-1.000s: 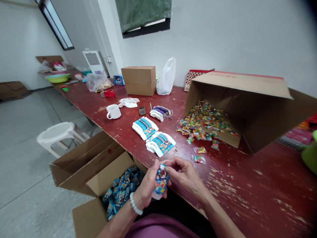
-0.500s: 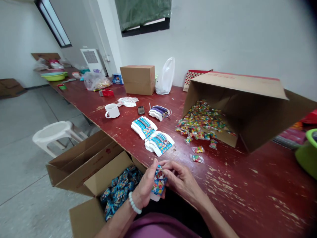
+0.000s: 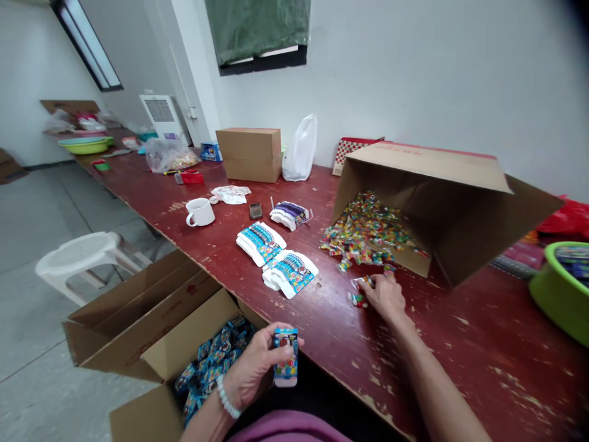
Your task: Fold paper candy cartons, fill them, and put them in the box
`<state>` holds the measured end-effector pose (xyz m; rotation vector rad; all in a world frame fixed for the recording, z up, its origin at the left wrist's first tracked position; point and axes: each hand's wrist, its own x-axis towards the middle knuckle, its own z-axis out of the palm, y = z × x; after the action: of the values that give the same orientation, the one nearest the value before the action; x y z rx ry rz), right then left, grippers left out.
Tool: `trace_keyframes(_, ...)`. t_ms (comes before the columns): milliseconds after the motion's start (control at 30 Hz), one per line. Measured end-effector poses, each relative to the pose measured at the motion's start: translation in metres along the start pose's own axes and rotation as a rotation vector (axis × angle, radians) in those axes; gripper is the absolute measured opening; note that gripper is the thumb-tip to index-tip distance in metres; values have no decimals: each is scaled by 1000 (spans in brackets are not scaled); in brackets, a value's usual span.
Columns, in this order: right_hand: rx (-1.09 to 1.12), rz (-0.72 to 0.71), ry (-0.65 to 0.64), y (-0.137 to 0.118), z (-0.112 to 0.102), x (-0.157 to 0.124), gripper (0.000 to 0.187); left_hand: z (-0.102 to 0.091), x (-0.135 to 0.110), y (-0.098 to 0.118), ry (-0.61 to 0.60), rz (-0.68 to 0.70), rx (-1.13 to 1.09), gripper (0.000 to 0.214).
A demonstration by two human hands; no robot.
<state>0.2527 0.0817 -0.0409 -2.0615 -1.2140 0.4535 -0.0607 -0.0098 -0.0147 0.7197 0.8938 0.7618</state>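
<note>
Holding a small blue carton [image 3: 286, 370] upright between thumb and fingers of the left hand [image 3: 254, 367], toward three o'clock from the palm. Reaching with the right hand [image 3: 387, 294] to loose candy packets [image 3: 357, 300] on the red table [image 3: 460, 362], right at its fingertips at nine o'clock, partly hiding them; narrowed at thumb and fingers, but cannot tell whether pinching. Near at eleven o'clock from there, spilling as heaped candies [image 3: 368, 224] from a large box [image 3: 488, 233] at one. Since half a second ago, moved from carton to packets with the right hand.
</note>
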Motion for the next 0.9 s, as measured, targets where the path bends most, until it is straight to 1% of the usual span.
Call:
trace_keyframes(67,24,42,-25,10,1,7,20,-6,0,0,56,33,26,44)
trace_keyframes(133,83,58,-52,12,2,8,21,-11,2,2,106,73,55,47)
trace_keyframes(233,230,45,-90,0,1,-1,30,-12,7,11,143,88,51,55)
trace_keyframes(333,390,-18,-184,-27,-2,-32,39,-11,14,18,201,147,12,55)
trace_keyframes(367,443,-51,-234,-36,-2,-47,39,-10,17,20,238,174,2,53)
trace_keyframes(400,557,-97,-317,-45,-1,-63,37,-9,18,21,273,193,-11,51)
trace_keyframes(433,647,-124,-366,-53,0,-79,35,-8,20,21,300,203,-28,49)
trace_keyframes(467,705,-128,-384,-60,2,-93,33,-7,20,21,310,202,-48,47)
trace_keyframes(500,735,-127,-388,-66,5,-105,32,-5,20,20,300,191,-72,45)
trace_keyframes(567,722,-133,-371,-72,10,-121,29,-2,17,16,250,159,-129,41)
trace_keyframes(633,657,-162,-336,-74,12,-128,27,1,12,12,205,116,-193,41)
trace_keyframes(700,593,-210,-291,-76,11,-128,24,5,8,7,148,69,-254,42)
trace_keyframes(800,527,-291,-262,-79,6,-124,19,13,5,-1,-40,10,-283,52)
trace_keyframes(833,509,-317,-276,-81,5,-122,18,15,5,-3,-115,-5,-274,55)
trace_keyframes(900,488,-354,-316,-84,3,-120,17,19,6,-5,-234,-28,-239,53)
